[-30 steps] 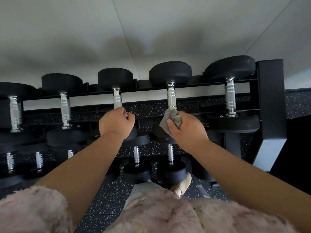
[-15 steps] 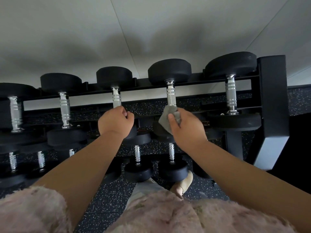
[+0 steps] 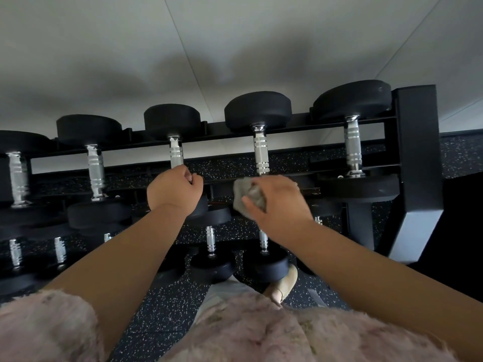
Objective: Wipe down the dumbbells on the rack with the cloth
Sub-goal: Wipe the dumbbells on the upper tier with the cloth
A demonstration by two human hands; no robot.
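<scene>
Black dumbbells with knurled chrome handles lie in a row on the top tier of a black rack. My right hand grips a crumpled grey cloth at the near end of one dumbbell's handle, over its near head, which is hidden. My left hand curls round the near end of the neighbouring dumbbell's handle. Another dumbbell lies to the right, untouched.
More dumbbells continue to the left on the top tier, and smaller ones lie on a lower tier. The rack's thick upright stands at the right. A speckled black rubber floor and my foot are below. A white wall is behind.
My right hand has slid the cloth down off the chrome handle toward the near head, so more of the handle shows. The left hand has kept its hold.
</scene>
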